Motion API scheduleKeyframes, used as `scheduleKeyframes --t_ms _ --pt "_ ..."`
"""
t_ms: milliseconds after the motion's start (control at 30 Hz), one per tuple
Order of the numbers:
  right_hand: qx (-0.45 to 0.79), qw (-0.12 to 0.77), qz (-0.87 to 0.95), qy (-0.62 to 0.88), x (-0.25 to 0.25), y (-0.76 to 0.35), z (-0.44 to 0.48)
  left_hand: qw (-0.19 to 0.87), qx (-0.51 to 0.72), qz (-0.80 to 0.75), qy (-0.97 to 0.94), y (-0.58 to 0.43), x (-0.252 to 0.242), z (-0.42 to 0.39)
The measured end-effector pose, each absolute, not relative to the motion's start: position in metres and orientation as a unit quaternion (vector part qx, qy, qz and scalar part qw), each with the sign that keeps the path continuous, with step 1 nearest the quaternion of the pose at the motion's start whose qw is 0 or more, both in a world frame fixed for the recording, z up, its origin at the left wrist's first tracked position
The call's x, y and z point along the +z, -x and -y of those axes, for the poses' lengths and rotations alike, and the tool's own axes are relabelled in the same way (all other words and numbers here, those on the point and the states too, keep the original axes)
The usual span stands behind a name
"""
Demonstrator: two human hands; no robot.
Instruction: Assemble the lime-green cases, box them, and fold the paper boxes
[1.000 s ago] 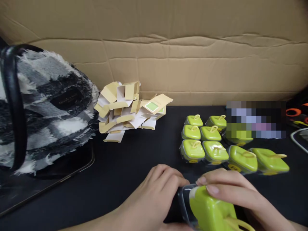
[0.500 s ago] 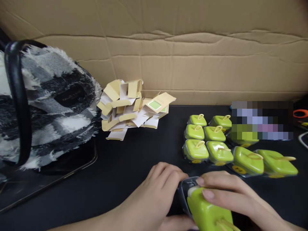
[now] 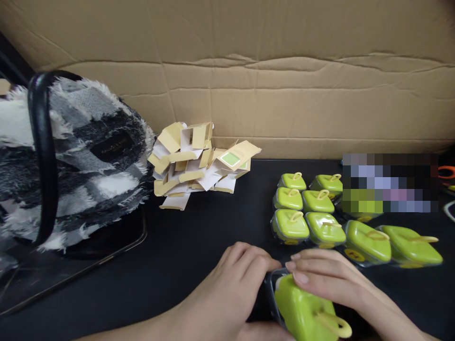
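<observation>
At the bottom, my left hand [image 3: 241, 279] wraps round the clear container [image 3: 272, 289], its thumb low on the near side. My right hand [image 3: 330, 279] rests its fingers on the glossy green lid [image 3: 302, 308], which has a yellow loop on top. The lid sits tilted, with the container's rim showing at its far left corner. Whether it is seated on the near side is hidden. Just beyond my hands stand several similar containers with green lids [image 3: 289, 225] and yellow loops, some with a round yellow sticker.
Unfolded small cartons [image 3: 195, 161] lie heaped on the black table [image 3: 199, 227] near the cardboard wall [image 3: 227, 76]. A shaggy black-and-white bag [image 3: 88, 161] with a black handle stands at left. A pixelated patch hides part of the right; orange scissor handles [image 3: 446, 171] show beyond it.
My right hand has shifted slightly left over the lid, and the lid has turned a little, showing more of its yellow loop. The view has moved slightly.
</observation>
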State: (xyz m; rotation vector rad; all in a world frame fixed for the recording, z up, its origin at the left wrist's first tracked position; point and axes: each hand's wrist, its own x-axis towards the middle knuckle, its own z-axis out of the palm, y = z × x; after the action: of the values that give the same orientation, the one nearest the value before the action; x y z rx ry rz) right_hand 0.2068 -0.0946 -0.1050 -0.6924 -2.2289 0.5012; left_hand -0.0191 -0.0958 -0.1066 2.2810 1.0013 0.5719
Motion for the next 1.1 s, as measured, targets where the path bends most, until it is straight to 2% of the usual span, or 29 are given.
scheduleKeyframes --t_ms 233,433,600,767,1100 --pt "0.194 0.377 0.866 0.266 -0.104 -0.205 0.091 0.323 0.181 -0.397 -0.839 0.019 -0.094 0.097" --pt "0.189 0.349 0.884 0.247 -0.108 -0.207 0.092 0.316 0.179 -0.397 -0.843 0.018 -0.095 0.096" --pt "0.182 0.373 0.872 0.260 -0.112 -0.208 0.096 0.324 0.184 -0.406 -0.835 0.018 -0.094 0.097" --pt "0.169 0.349 0.887 0.250 -0.110 -0.208 0.094 0.329 0.190 -0.410 -0.829 0.019 -0.094 0.098" --pt "0.168 0.369 0.877 0.260 -0.110 -0.206 0.095 0.316 0.182 -0.399 -0.841 0.019 -0.092 0.098"
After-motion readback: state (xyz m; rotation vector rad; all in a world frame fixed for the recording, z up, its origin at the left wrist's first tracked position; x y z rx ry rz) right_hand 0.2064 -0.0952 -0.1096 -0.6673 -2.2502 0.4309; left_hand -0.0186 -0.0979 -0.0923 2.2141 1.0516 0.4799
